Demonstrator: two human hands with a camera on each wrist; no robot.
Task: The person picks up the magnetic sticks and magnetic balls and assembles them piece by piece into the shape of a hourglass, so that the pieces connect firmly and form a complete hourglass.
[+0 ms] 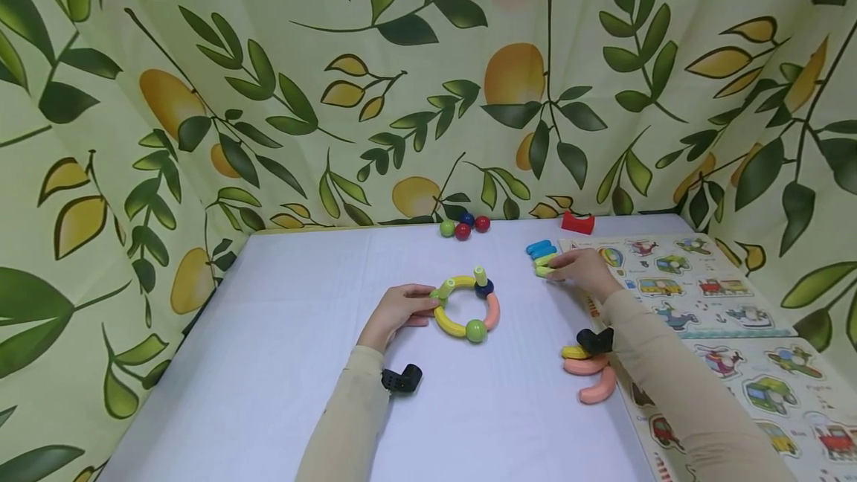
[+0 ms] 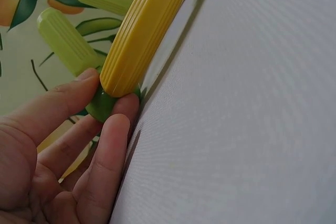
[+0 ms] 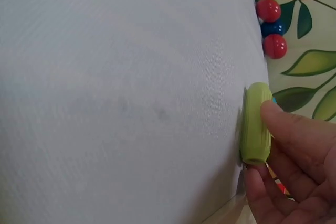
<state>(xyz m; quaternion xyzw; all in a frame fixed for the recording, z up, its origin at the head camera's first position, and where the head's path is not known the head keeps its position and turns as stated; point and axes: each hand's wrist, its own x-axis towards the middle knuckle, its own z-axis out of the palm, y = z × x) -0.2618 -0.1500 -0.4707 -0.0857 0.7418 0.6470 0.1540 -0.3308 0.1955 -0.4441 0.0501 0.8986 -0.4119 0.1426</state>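
A ring of curved yellow pieces (image 1: 449,324) and a pink curved piece (image 1: 492,311), joined by balls, lies on the table in the head view. Two light green sticks (image 1: 480,277) stand up from its balls. My left hand (image 1: 395,312) pinches the green ball (image 2: 100,106) at the ring's left side between thumb and fingers. At the right, my right hand (image 1: 584,272) pinches a light green stick (image 3: 255,124) by its side, at the near end of a row with another green stick and blue sticks (image 1: 539,248).
Red, blue and green balls (image 1: 463,231) sit by the table's back edge, with a red block (image 1: 578,223) farther right. Beneath the right arm lie picture boards (image 1: 736,335). Loose pink curved pieces (image 1: 598,387) and a yellow one (image 1: 573,352) rest near the right wrist.
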